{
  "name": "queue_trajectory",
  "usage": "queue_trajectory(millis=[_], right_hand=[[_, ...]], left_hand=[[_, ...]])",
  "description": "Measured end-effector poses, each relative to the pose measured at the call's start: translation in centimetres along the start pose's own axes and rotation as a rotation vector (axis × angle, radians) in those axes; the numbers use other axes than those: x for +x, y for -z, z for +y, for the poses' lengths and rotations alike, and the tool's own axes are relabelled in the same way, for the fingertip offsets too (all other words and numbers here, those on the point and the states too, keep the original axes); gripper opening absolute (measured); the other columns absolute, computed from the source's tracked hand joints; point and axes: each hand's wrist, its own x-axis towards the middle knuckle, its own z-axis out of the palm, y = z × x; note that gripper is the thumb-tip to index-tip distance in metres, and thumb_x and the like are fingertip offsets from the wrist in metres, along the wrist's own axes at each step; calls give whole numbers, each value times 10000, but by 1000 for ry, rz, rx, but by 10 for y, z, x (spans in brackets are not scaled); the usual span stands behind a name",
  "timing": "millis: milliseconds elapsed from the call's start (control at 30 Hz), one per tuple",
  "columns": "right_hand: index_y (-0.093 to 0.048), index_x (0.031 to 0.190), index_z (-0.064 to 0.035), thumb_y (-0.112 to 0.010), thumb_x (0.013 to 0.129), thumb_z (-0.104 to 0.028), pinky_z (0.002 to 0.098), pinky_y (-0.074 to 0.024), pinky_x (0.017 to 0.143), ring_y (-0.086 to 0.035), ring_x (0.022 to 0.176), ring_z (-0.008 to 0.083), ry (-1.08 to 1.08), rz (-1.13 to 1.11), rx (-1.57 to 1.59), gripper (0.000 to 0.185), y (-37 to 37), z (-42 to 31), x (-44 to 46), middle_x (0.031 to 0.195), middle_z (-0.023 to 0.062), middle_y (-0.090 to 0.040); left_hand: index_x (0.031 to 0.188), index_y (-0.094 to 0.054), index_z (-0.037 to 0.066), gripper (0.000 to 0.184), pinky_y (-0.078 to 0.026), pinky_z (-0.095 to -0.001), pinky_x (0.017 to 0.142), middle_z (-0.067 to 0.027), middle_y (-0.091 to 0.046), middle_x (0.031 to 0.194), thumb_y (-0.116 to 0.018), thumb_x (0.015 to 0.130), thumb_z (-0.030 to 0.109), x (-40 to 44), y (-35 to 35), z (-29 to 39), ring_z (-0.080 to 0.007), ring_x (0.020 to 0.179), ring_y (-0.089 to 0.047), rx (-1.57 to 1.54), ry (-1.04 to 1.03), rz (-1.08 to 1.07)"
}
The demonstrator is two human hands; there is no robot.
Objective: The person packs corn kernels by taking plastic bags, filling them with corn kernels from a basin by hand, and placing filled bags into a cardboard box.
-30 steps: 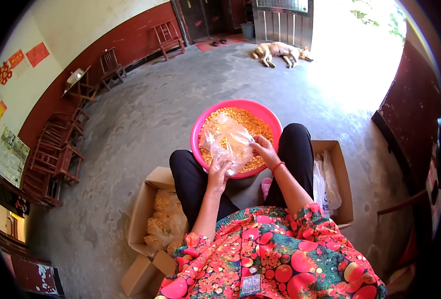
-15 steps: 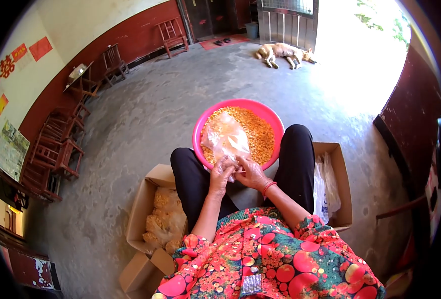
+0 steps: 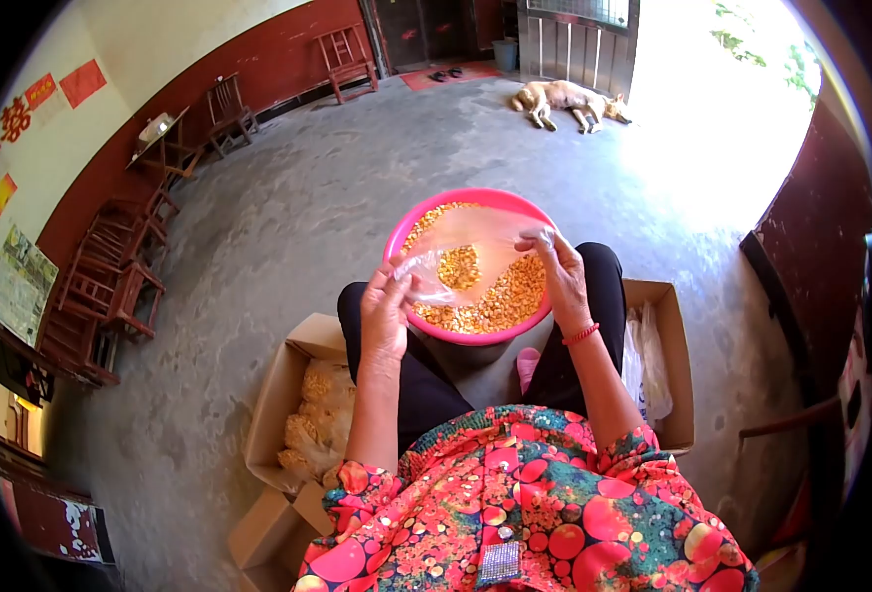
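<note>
A clear plastic bag (image 3: 495,237) is stretched over a pink basin (image 3: 392,259) of yellow corn kernels (image 3: 500,306). My left hand (image 3: 385,314) pinches the bag's left edge near the basin's rim. At the right, my right hand (image 3: 562,276), with a red bracelet at its wrist, grips the other side of the bag. Kernels show through and around the thin plastic. The basin is between my knees.
By my left leg stands a cardboard box (image 3: 268,424) of filled bags (image 3: 320,414). Another box (image 3: 681,365) at my right holds clear bags (image 3: 653,365). Wooden chairs (image 3: 110,281) line the left wall. A dog (image 3: 569,102) lies near the doorway.
My hands have moved apart, the left one leftward and the right one up and rightward. The bag, bunched up before, is now spread wide between them.
</note>
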Motion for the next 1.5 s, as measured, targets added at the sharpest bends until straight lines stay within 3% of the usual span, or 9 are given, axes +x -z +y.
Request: queue_trajectory(millis=[200, 400, 567, 767, 933, 1033, 1233, 1300, 1500], right_hand=[[-589, 982, 6, -431, 909, -216, 223, -392, 745, -501, 670, 54, -8, -27, 124, 281, -7, -33, 12, 699, -3, -560], [-555, 1060, -12, -445, 889, -164, 177, -325, 489, -411, 521, 36, -66, -123, 239, 254, -9, -57, 14, 566, -24, -458], [-577, 976, -10, -466, 878, -175, 172, -323, 486, -415, 536, 21, -120, -158, 231, 222, -5, -72, 11, 601, -20, -483], [-581, 995, -23, -451, 890, -192, 150, -374, 519, -484, 577, 28, -257, -471, 267, 238, -4, -51, 31, 690, -2, -573], [-467, 1118, 1, -485, 828, -105, 195, -447, 658, -525, 723, 75, -176, -86, 510, 309, 17, -49, 70, 948, 88, -585], [-419, 1192, 9, -490, 832, -88, 203, -444, 701, -532, 794, 88, -179, -89, 463, 379, 14, -41, 57, 1009, 86, -566], [-302, 1292, -5, -571, 813, -103, 256, -325, 940, -418, 1111, 111, -147, -515, 381, 558, -6, -29, 10, 1216, 56, -446], [-390, 1222, -10, -617, 796, -163, 281, -361, 901, -446, 1062, 121, -103, -454, 372, 506, -15, -22, -8, 1176, 56, -469], [-532, 1026, 12, -601, 797, -132, 236, -439, 766, -549, 867, 97, -205, -465, 253, 279, -21, -16, -25, 928, 36, -596]], left_hand=[[1239, -386, 92, 467, -446, -245, 774, -49, -587, 924, -552, 804, 58, 5, -31, 55, -104, 841, -547, 46, -240, -126], [1308, -277, 126, 582, -453, -234, 771, -89, -550, 1070, -552, 801, 51, -2, -62, 75, -119, 844, -553, 76, -282, -134], [1335, -215, 128, 640, -478, -231, 734, -103, -514, 1123, -535, 792, 14, 0, -72, 72, -129, 798, -570, 118, -281, -190], [1357, -139, 120, 690, -488, -277, 735, -135, -420, 1210, -508, 789, -12, 55, -64, 49, -178, 814, -586, 228, -14, -224], [1360, -120, 115, 702, -483, -268, 746, -161, -396, 1219, -519, 794, 3, 61, -109, 79, -196, 934, -551, 211, -67, -246], [1361, -111, 106, 706, -473, -275, 769, -157, -413, 1212, -527, 797, 23, 60, -100, 60, -196, 926, -555, 370, -39, -332], [1311, -303, 59, 539, -390, -255, 880, -125, -373, 1296, -502, 812, 18, 20, -109, 30, -167, 1117, -434, 526, -62, -498], [1289, -336, 27, 503, -376, -272, 904, -107, -400, 1284, -505, 815, 23, 7, -111, 33, -179, 1143, -415, 919, -202, -581], [1288, -331, 23, 505, -411, -266, 863, -88, -554, 1088, -502, 813, -12, -17, -112, 31, -153, 1007, -521, 751, -105, -599]])
